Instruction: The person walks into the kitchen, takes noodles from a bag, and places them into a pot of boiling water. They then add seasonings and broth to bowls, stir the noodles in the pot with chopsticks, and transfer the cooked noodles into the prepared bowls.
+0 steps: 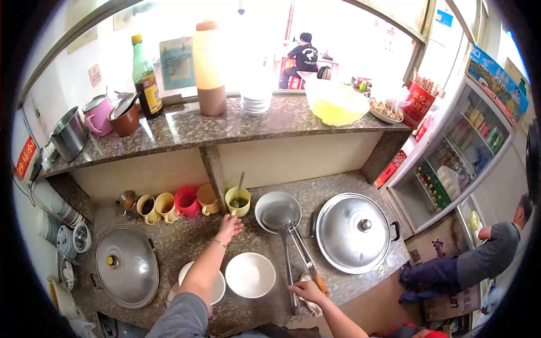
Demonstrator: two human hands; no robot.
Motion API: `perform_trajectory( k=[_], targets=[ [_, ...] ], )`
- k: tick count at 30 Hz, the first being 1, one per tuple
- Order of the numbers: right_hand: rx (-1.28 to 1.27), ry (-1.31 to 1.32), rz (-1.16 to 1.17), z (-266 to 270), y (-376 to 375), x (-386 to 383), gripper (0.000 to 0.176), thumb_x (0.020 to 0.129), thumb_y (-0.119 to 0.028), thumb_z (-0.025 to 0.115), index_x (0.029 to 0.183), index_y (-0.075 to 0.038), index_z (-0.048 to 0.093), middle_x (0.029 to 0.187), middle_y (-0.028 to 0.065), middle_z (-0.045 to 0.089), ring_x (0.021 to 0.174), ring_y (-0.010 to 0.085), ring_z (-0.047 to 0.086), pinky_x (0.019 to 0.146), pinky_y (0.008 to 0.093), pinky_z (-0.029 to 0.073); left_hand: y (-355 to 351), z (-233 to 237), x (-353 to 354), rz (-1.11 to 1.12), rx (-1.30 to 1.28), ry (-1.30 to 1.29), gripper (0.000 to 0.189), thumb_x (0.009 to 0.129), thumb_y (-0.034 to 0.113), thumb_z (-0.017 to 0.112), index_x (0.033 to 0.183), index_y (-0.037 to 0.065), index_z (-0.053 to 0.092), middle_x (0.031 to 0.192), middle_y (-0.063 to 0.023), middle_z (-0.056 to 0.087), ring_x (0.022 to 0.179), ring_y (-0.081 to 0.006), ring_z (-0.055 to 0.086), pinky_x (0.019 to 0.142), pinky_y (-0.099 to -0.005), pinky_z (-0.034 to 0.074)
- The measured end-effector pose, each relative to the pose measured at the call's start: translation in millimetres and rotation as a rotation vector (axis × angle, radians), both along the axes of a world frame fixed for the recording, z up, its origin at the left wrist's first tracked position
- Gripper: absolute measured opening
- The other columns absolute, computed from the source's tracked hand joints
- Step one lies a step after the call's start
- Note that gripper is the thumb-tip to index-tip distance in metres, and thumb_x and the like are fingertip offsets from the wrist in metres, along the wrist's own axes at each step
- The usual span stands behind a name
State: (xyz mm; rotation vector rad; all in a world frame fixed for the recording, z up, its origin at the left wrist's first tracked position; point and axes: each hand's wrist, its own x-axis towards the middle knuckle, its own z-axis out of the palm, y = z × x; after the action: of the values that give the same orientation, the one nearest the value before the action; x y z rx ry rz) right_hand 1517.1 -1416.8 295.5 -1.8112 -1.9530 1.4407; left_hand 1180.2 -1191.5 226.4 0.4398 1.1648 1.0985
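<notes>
My left hand (230, 227) reaches over the counter with its fingers apart and nothing in them. Its fingertips are right at the base of a yellow cup (237, 209), which holds something dark green and a spoon (241, 181). My right hand (307, 291) is curled, fingertips on the dark metal handle (288, 265) of a long-handled skimmer (280, 215), whose head rests over a grey metal bowl (264, 201). An orange-ended wooden handle (321, 283) lies just beside that hand. Between my hands stands a white bowl (251, 275); another white bowl (218, 288) is partly hidden by my left forearm.
Lidded pots stand at right (352, 242) and left (127, 270). A red cup (186, 200) is among several cups along the back. The raised shelf (174, 132) holds a green bottle (144, 79) and a yellow basin (337, 107). A person (487, 253) stands near the fridge (456, 158).
</notes>
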Motion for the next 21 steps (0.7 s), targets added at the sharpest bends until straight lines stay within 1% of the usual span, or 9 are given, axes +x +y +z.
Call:
perform_trajectory(
  k=[1, 2, 6, 8, 10, 12, 16, 18, 21],
  targets=[
    [-0.015, 0.165, -0.077, -4.5, 2.7, 9.2, 0.04, 0.088, -0.042, 0.055, 0.088, -0.004, 0.068, 0.073, 0.0045, 0.063, 0.069, 0.0136, 0.057, 0.065, 0.0288, 0.046, -0.7, -1.2, 6.5, 0.019, -0.033, 0.066, 0.018, 0.092, 0.024, 0.052, 0.105, 0.012, 0.049, 0.087, -0.0034, 0.057, 0.07, -0.0163, 0.06, 0.06, -0.0332, 0.052],
    [-0.034, 0.333, -0.154, -12.1, 6.4, 16.4, 0.039, 0.09, -0.039, 0.055, 0.087, -0.003, 0.068, 0.072, 0.0023, 0.061, 0.066, 0.0114, 0.055, 0.063, 0.0273, 0.045, -5.5, -3.1, 10.4, 0.02, -0.037, 0.071, 0.018, 0.092, 0.024, 0.052, 0.105, 0.012, 0.049, 0.087, -0.0034, 0.057, 0.07, -0.0163, 0.06, 0.06, -0.0332, 0.052],
    [-0.172, 0.454, -0.336, -36.3, 39.6, 20.1, 0.038, 0.091, -0.036, 0.053, 0.099, -0.002, 0.066, 0.089, 0.0094, 0.067, 0.076, 0.0168, 0.06, 0.071, 0.0321, 0.047, -46.8, 19.1, 16.5, 0.009, 0.114, 0.402, 0.017, 0.094, 0.025, 0.049, 0.095, 0.008, 0.052, 0.077, -0.0007, 0.055, 0.066, -0.0102, 0.056, 0.059, -0.0271, 0.049],
    [-0.068, 0.602, -0.402, -17.7, 64.0, 0.4, 0.042, 0.089, -0.031, 0.057, 0.12, -0.003, 0.055, 0.095, 0.007, 0.064, 0.076, 0.0139, 0.057, 0.07, 0.0303, 0.047, -82.5, 49.7, 18.8, -0.031, 0.313, 0.562, 0.017, 0.094, 0.023, 0.049, 0.094, 0.006, 0.053, 0.076, 0.0001, 0.057, 0.064, -0.0101, 0.055, 0.058, -0.0246, 0.046],
    [0.073, 0.695, -0.439, -12.9, 83.9, -28.9, 0.058, 0.087, -0.023, 0.061, 0.136, -0.004, 0.035, 0.101, 0.0051, 0.06, 0.078, 0.0107, 0.053, 0.071, 0.0274, 0.047, -112.9, 70.4, 17.8, -0.049, 0.382, 0.712, 0.017, 0.093, 0.021, 0.051, 0.094, 0.004, 0.054, 0.076, -0.0013, 0.059, 0.064, -0.0109, 0.055, 0.059, -0.0248, 0.045],
    [0.338, 0.786, -0.335, 32.3, 99.8, -65.6, 0.061, 0.089, -0.02, 0.059, 0.14, -0.011, 0.028, 0.07, -0.0019, 0.05, 0.062, 0.0061, 0.046, 0.057, 0.0216, 0.04, -141.4, 98.5, 18.3, -0.057, 0.457, 0.841, 0.015, 0.09, 0.016, 0.055, 0.094, 0.002, 0.056, 0.075, -0.0102, 0.061, 0.067, -0.0152, 0.058, 0.06, -0.03, 0.046],
    [0.391, 0.848, -0.355, 81.5, 113.1, -112.3, 0.044, 0.085, -0.013, 0.063, 0.126, -0.008, 0.05, 0.08, 0.0, 0.056, 0.072, 0.0077, 0.053, 0.066, 0.0235, 0.046, -193.6, 144.6, 12.3, -0.149, 0.532, 0.98, 0.013, 0.087, 0.012, 0.056, 0.093, 0.001, 0.055, 0.076, -0.0144, 0.058, 0.065, -0.0236, 0.058, 0.06, -0.0325, 0.046],
    [0.331, 0.857, -0.393, 80.5, 106.7, -125.5, 0.027, 0.083, -0.012, 0.065, 0.108, -0.003, 0.063, 0.097, 0.0086, 0.064, 0.09, 0.0157, 0.059, 0.081, 0.0281, 0.049, -211.6, 140.2, 2.9, -0.09, 0.604, 1.042, 0.012, 0.088, 0.012, 0.055, 0.092, 0.001, 0.054, 0.077, -0.016, 0.058, 0.068, -0.0254, 0.059, 0.061, -0.0345, 0.045],
    [0.6, 0.614, -0.145, 97.9, 81.7, -136.1, 0.017, 0.084, -0.015, 0.063, 0.097, -0.006, 0.067, 0.096, 0.0087, 0.065, 0.086, 0.0206, 0.062, 0.075, 0.0313, 0.052, -231.7, 170.1, -6.2, -0.083, 0.571, 1.018, 0.01, 0.088, 0.01, 0.054, 0.091, 0.001, 0.053, 0.075, -0.0124, 0.058, 0.066, -0.023, 0.058, 0.061, -0.0324, 0.045]
  ],
)
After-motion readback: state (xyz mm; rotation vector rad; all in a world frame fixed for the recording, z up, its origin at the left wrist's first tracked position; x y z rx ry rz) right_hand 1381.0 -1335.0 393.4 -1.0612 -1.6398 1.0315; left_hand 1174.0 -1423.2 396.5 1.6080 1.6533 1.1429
